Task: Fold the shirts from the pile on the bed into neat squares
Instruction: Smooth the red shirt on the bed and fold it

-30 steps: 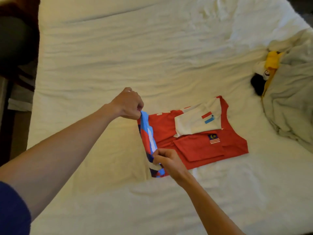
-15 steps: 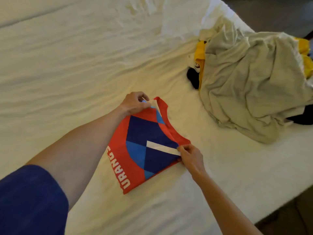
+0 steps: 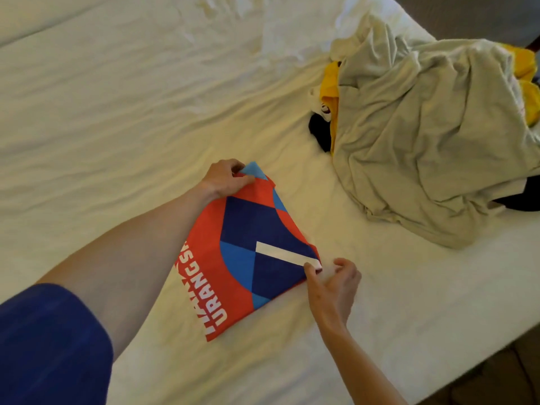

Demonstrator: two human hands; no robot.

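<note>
A red shirt [image 3: 248, 255] with a blue geometric print and white lettering lies folded into a square on the white bed sheet [image 3: 117, 112]. My left hand [image 3: 225, 179] pinches its far corner. My right hand [image 3: 330, 285] pinches the near right corner by the white stripe. The pile of unfolded shirts [image 3: 432, 135] sits to the right, a pale grey one on top with yellow and black ones showing beneath.
The bed's right edge [image 3: 467, 343] runs diagonally close to my right arm, with dark floor beyond. Wrinkled sheet stretches to the left and far side.
The red shirt was folded over onto itself, so its printed side now faces up. Both hands have laid it flat, and the view has swung right toward the pile.
</note>
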